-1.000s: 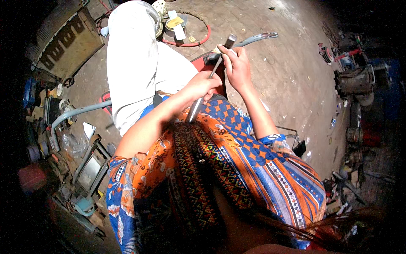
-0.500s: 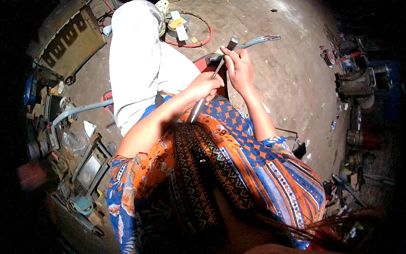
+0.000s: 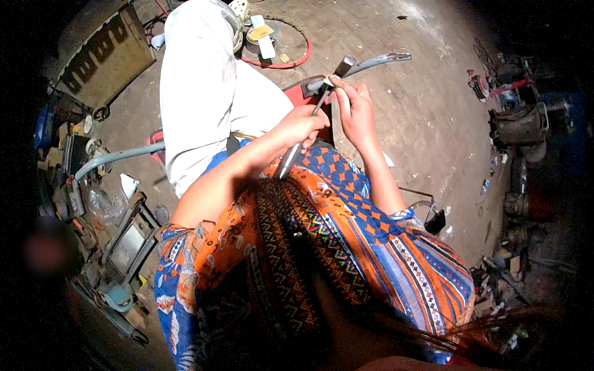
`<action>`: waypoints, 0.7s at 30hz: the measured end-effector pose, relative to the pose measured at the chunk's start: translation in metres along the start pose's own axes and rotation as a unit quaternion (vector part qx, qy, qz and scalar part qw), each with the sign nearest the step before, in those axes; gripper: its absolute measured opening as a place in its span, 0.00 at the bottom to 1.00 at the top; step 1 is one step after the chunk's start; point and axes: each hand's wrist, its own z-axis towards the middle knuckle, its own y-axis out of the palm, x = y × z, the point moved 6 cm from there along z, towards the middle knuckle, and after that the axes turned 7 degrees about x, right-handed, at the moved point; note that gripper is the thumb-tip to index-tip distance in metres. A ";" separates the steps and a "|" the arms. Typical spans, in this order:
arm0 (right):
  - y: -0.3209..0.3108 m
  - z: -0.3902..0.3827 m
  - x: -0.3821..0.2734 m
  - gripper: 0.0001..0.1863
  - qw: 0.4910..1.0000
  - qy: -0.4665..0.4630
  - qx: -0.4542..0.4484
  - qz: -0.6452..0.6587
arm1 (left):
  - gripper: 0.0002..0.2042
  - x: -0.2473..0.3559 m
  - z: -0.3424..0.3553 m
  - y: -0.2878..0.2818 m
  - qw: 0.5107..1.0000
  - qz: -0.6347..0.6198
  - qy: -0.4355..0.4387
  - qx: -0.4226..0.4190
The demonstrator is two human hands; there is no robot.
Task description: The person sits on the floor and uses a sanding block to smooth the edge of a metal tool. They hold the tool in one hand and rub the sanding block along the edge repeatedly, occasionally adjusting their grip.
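Note:
A long metal tool [image 3: 287,164] slants across my lap, its block-like end up and away from me and its thicker shiny end close to my patterned shirt. I cannot make out its exact kind. My left hand [image 3: 302,127] is closed around the middle of its shaft. Near the upper end, my right hand [image 3: 356,111] has thumb and fingertips pinched on a small pale scrap [image 3: 328,81], which touches or nearly touches the tool. What the scrap is made of is too small to tell.
Under me shows a red seat [image 3: 301,93] with grey bent tubing [image 3: 124,156]. A red hose ring [image 3: 307,52] and a tin lie ahead on the floor. A yellowish metal panel [image 3: 108,59] stands at far left. Tools and scrap clutter the left, and dark machine parts [image 3: 523,127] the right.
My right hand has shifted slightly down and to the right, its fingers now more stretched toward the tool. The tool's upper end has tipped a little rightward. My left hand keeps its grip.

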 end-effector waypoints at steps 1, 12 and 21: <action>-0.002 -0.001 0.000 0.16 1.000 0.001 0.002 -0.005 | 0.05 0.000 0.000 0.000 1.000 -0.008 0.000 -0.003; 0.000 0.011 0.008 0.17 0.978 -0.149 0.039 -0.140 | 0.07 -0.005 0.005 -0.004 1.000 0.027 0.001 -0.012; 0.002 0.024 0.013 0.22 0.943 -0.272 0.054 -0.183 | 0.07 -0.009 0.009 -0.002 0.999 0.026 -0.003 -0.022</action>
